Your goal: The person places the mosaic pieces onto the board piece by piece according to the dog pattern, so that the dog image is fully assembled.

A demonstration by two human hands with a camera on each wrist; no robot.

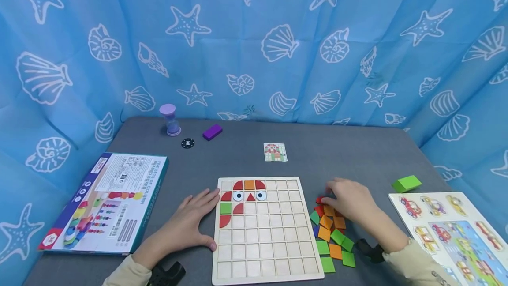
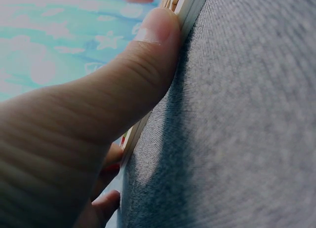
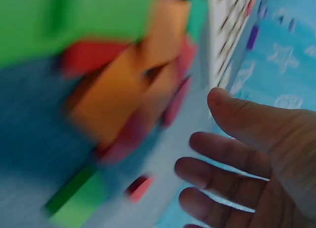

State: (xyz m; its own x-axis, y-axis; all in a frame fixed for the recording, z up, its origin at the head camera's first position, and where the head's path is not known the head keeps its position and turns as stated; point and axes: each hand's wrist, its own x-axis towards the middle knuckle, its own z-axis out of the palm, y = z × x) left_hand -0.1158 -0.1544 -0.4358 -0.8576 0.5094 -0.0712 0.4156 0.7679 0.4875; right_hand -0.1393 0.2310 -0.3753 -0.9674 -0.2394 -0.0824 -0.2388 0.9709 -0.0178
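A wooden grid board (image 1: 281,235) lies at the middle front of the table. Its upper left cells hold red quarter-round tiles (image 1: 225,221), a green square (image 1: 225,208), an orange square (image 1: 249,185), two eye tiles and a red triangle. My left hand (image 1: 182,224) touches the board's left edge with fingers spread; in the left wrist view its thumb (image 2: 148,50) presses the side. My right hand (image 1: 351,197) is at the far end of a pile of colored tiles (image 1: 326,222). In the right wrist view its fingers (image 3: 222,151) are loosely bent, with nothing between them.
A small pattern card (image 1: 275,152) lies beyond the board. A toy box (image 1: 131,197) is at left, with a sand timer (image 1: 172,120), black disc (image 1: 188,143) and purple block (image 1: 212,132) behind. At right are a green block (image 1: 406,183) and a picture puzzle (image 1: 452,233).
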